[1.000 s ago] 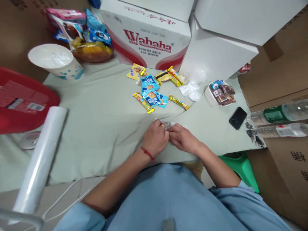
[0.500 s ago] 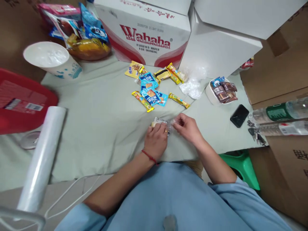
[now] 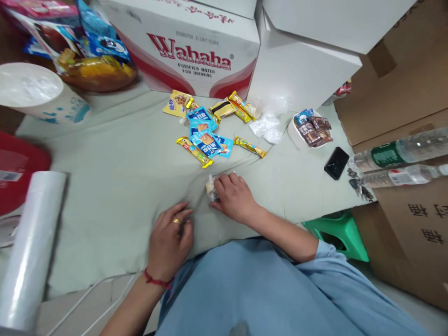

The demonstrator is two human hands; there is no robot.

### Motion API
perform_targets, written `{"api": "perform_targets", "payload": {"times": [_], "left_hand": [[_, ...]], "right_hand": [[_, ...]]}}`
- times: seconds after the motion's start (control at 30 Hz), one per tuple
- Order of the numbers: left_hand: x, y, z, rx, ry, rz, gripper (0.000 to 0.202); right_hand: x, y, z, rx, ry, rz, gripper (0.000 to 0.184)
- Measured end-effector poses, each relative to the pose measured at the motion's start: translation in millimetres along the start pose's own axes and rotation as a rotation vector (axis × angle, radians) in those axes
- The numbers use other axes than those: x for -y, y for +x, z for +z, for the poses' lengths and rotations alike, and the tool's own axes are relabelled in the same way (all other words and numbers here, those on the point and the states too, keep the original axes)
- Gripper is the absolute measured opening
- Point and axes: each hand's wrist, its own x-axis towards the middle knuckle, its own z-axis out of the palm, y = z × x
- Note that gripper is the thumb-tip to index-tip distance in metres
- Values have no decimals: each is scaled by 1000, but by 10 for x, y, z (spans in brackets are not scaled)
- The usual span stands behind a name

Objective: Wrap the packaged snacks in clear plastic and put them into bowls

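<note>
My right hand [image 3: 236, 196] rests with its fingers closed over a small packet in clear plastic film [image 3: 210, 187]; pale yellow contents show at its left end, and the rest is under the fingers. To the left, near the front edge of the table, my left hand [image 3: 170, 238] is apart from the packet, its fingers loosely bent and holding nothing. Beyond the hands lie blue snack sachets [image 3: 206, 142], a yellow-wrapped bar [image 3: 194, 151] and another yellow-wrapped bar [image 3: 249, 146].
A white bowl of brown packets [image 3: 297, 135], a black phone [image 3: 336, 163], keys [image 3: 357, 184] and plastic bottles [image 3: 388, 155] are at the right. Crumpled clear film [image 3: 269, 127] lies before the Wahaba-style white carton [image 3: 196, 51]. A paper cup [image 3: 66, 109] and plastic roll [image 3: 35, 242] are left.
My left hand has come off the packet and moved left toward me. My right hand has moved left onto the packet. The view has shifted to the right.
</note>
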Motion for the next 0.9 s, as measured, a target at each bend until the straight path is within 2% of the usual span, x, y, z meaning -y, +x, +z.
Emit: {"api": "perform_targets", "payload": {"times": [0.17, 0.37, 0.43, 0.5, 0.63, 0.7, 0.8, 0.9], "left_hand": [[96, -144, 60, -15, 82, 42, 23], [94, -185, 124, -40, 168, 127, 26], [92, -187, 136, -30, 192, 122, 27], [98, -189, 141, -26, 204, 127, 28], [116, -184, 132, -31, 217, 159, 29], [120, -175, 123, -32, 223, 163, 32], [117, -158, 111, -41, 238, 176, 34], [112, -148, 108, -65, 256, 199, 32]], "right_hand": [[-180, 41, -43, 19, -59, 0, 31], [-476, -127, -118, 8, 13, -149, 46], [-474, -142, -84, 14, 0, -151, 62], [-434, -109, -49, 31, -30, -113, 68], [-371, 25, -64, 63, -38, -66, 54], [-399, 46, -119, 47, 26, -57, 47], [-586, -70, -237, -78, 304, 17, 43], [-1040, -355, -410, -366, 645, 301, 41]]}}
